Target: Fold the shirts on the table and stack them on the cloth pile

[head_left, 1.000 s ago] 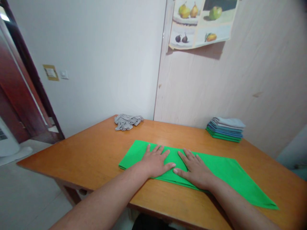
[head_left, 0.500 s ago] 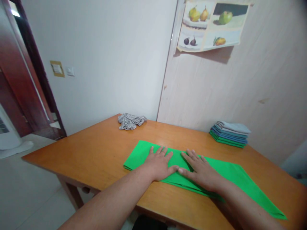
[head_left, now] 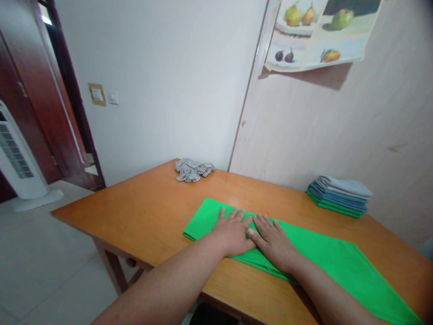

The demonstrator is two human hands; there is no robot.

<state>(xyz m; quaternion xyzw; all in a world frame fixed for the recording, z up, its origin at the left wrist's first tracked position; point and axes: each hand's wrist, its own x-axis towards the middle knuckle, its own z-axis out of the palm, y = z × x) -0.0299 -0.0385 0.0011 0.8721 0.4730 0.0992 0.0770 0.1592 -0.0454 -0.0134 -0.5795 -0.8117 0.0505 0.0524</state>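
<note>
your left grip (head_left: 234,234): bare, no glove, no ring or watch visible | your right grip (head_left: 274,243): bare, same, nails short | your forearms: both bare all the way to the frame edge, no sleeve or cuff in view | rest of your body out of frame

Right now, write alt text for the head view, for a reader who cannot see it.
Two bare hands, left hand beside right hand, press flat on a folded green cloth on a wooden table. A crumpled striped cloth lies at the far edge; a stack of folded cloths sits by the right wall.
</note>
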